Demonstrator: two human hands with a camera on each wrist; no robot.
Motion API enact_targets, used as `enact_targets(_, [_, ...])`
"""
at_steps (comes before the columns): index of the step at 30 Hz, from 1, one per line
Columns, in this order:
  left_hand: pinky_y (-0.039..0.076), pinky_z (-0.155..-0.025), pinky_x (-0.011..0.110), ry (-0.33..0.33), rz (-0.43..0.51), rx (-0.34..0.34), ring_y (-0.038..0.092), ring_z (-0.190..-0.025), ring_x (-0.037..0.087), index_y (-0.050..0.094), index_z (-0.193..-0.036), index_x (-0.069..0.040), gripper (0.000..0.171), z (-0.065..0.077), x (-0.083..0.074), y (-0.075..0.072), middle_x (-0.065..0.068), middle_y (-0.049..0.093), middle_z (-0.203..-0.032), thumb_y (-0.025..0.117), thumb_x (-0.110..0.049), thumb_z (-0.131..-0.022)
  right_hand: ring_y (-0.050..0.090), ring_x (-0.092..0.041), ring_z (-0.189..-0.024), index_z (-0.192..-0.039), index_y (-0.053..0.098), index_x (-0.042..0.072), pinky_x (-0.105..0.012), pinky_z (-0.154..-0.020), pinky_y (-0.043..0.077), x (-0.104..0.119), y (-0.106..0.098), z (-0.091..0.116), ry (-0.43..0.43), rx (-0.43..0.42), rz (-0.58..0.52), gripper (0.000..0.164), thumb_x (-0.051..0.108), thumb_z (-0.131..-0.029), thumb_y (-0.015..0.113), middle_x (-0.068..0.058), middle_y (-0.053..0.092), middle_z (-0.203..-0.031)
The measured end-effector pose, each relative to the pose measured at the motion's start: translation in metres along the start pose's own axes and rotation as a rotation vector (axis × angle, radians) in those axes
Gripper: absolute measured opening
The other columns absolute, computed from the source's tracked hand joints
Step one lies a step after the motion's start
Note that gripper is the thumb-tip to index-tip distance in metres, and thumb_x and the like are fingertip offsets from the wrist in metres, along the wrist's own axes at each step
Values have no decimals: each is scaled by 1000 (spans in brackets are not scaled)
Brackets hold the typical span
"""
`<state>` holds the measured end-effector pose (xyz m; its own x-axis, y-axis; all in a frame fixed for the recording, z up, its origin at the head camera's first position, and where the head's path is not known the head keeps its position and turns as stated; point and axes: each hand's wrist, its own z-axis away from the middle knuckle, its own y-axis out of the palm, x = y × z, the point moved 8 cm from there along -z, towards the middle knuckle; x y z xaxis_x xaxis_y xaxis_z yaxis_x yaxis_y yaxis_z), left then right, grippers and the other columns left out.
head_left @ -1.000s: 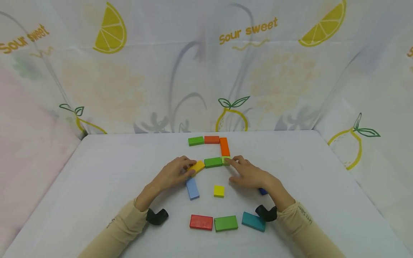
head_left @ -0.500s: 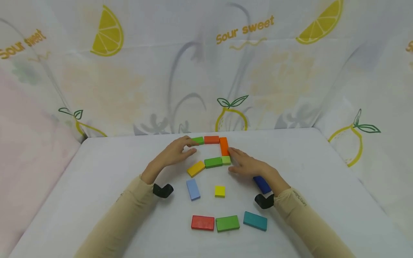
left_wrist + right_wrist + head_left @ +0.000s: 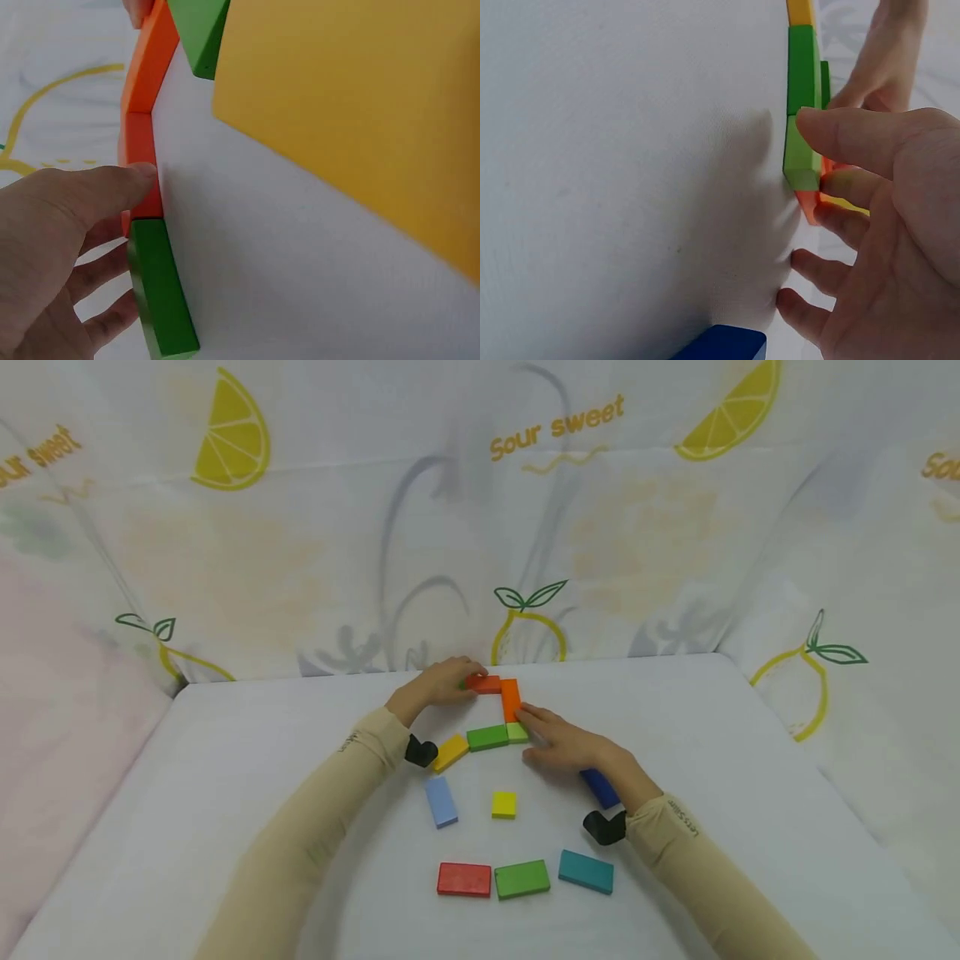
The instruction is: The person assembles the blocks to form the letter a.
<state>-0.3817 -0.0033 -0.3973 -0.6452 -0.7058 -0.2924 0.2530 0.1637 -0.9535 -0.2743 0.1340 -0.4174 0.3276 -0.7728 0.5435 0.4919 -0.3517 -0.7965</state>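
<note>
While the left hand (image 3: 448,682) is pinching the far red block (image 3: 491,686) in the head view, the right hand (image 3: 562,743) is lying with relaxed, slightly parted fingers, its fingertips touching the orange block (image 3: 510,698). The far red block is sitting at the back of the white bench (image 3: 150,827), meeting the orange block at its far end. A light green block (image 3: 517,733) is adjoining the orange block's near end, a middle green block (image 3: 487,737) is sitting next to it, and a golden block (image 3: 452,752) is slanting just beside that. Nearer, a pale blue block (image 3: 442,802) and a yellow block (image 3: 504,805) are lying apart, and a dark blue block (image 3: 600,787) is showing partly by the right wrist. A near red block (image 3: 464,879), a near green block (image 3: 522,880) and a teal block (image 3: 586,871) are forming a front row.

In the left wrist view, the thumb is pressing the far red block's side, and a far green block (image 3: 161,289) is abutting its end.

In the right wrist view, the right thumb is overlapping the light green block; whether it is touching, I cannot tell.
</note>
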Motion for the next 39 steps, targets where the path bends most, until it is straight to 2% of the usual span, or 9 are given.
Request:
enact_targets(6, [43,-99,40,-22,8,-38,54,-109,28,59,-126,-5,37,-9,3,5,14,58,-122,62,-16,-91,11,-33,-146,-152,17,9,-53,-116,17,1,-2,1,-7,6,-12,66,24,-97,50,-11,9,-160])
enact_targets(11, [44,-97,39,-6,22,-70,54,-104,27,59,-125,-4,37,-12,2,6,15,59,-118,63,-16,-91,11,-33,-147,-152,17,9,-52,-116,16,1,-4,2,-8,7,7,66,25,-97,50,-12,9,-160])
enact_targets(16, [45,-96,40,0,72,-134,55,-107,29,56,-129,-2,41,-2,2,0,17,57,-123,61,-18,-92,10,-32,-147,-152,13,11,-52,-117,15,-4,-6,7,-7,-24,-24,69,27,-97,50,-13,8,-160])
enact_targets(21, [44,-98,46,13,230,-233,52,-115,33,52,-132,-3,43,38,1,-11,18,52,-130,58,-21,-94,17,-34,-145,-152,20,15,-56,-114,19,-12,-10,32,-21,-59,-72,64,32,-97,49,-14,17,-158])
enact_targets(26, [39,-103,49,69,328,-214,48,-122,31,52,-133,-7,41,92,-9,-8,13,51,-132,56,-23,-96,33,-31,-139,-147,33,14,-54,-110,30,-19,-16,69,-24,-105,-55,56,33,-97,51,-11,32,-152])
enact_targets(30, [40,-104,46,95,263,-128,47,-125,25,53,-132,-13,40,132,-18,-2,5,51,-134,59,-25,-94,38,-27,-136,-142,40,15,-50,-107,35,-19,-17,99,-50,-216,32,50,31,-96,54,-6,39,-147])
enact_targets(33, [42,-103,45,86,185,-116,48,-125,22,55,-130,-16,39,156,-20,-6,1,53,-133,61,-24,-93,44,-24,-132,-138,46,17,-46,-103,41,-14,-9,121,-73,-276,120,47,28,-94,58,-4,43,-144])
enact_targets(36, [43,-102,43,73,145,-144,49,-124,19,56,-128,-21,37,166,-21,-14,-3,55,-130,61,-24,-92,48,-22,-128,-134,51,20,-43,-98,46,-12,2,143,-71,-280,196,43,27,-93,60,-1,45,-142])
enact_targets(39, [44,-101,42,74,127,-159,50,-123,17,57,-127,-23,35,168,-26,-18,-5,56,-127,62,-23,-92,50,-21,-127,-131,54,20,-41,-95,48,-11,8,158,-68,-291,238,41,26,-92,62,0,46,-141])
